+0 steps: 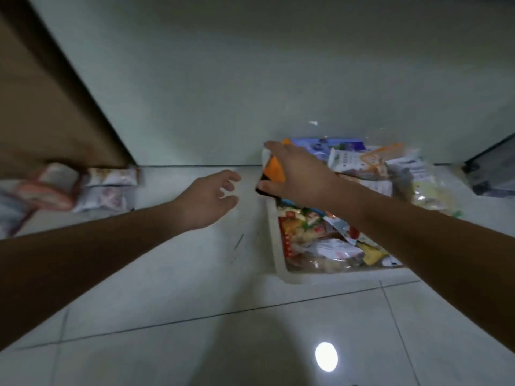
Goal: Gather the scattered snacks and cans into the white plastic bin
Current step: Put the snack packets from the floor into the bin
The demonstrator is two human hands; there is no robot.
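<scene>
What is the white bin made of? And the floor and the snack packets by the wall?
White bin: likely plastic, smooth thin walls. Floor: probably glazed tile, with grout lines and a shiny light reflection. Snack packets: seemingly glossy plastic film, puffy, but blurred.

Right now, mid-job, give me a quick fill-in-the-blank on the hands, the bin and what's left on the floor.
1. The right hand holds an ____ packet above the bin.
2. The left hand holds ____.
3. On the floor, loose packets lie to the ____ of the bin.

Missing words: orange; nothing; left.
</scene>
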